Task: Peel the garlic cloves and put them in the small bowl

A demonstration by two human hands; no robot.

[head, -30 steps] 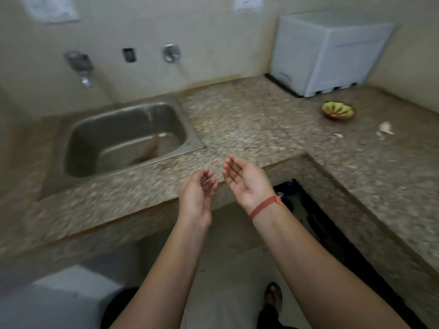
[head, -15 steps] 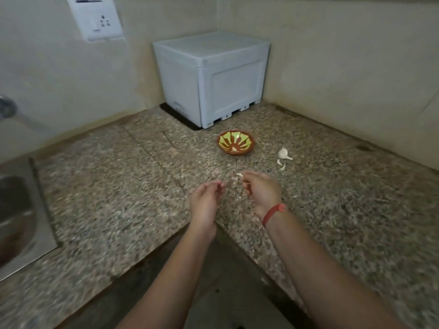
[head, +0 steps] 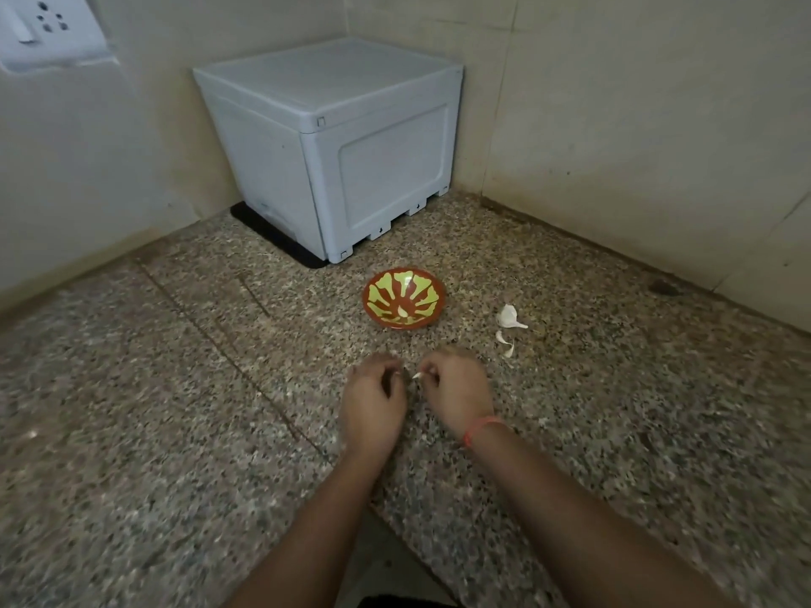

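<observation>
A small white piece [head: 417, 376] is pinched at the fingertips of the right hand [head: 456, 390], just above the counter [head: 175, 410] and a little in front of the bowl [head: 368, 300]. It is judged to be a garlic clove or a bit of its skin, but it is too small and blurred for that to be settled. The left hand [head: 373, 403] is held close beside it with the fingers curled inward, and whether anything is gripped there cannot be told. A pale shape is seen on the floor of the bowl, which may be a peeled clove or only part of the painted pattern. An unpeeled clove [head: 509, 318] and a strip of peel [head: 504, 340] lie on the counter to the right of the bowl, near each other and apart from the hands. The step in hand is judged to be the peeling itself. For the next move, the loose skin would need to be caught by the left fingertips and drawn off while the piece is held firm. The bare clove would then be carried the short way forward and dropped in the bowl.
</observation>
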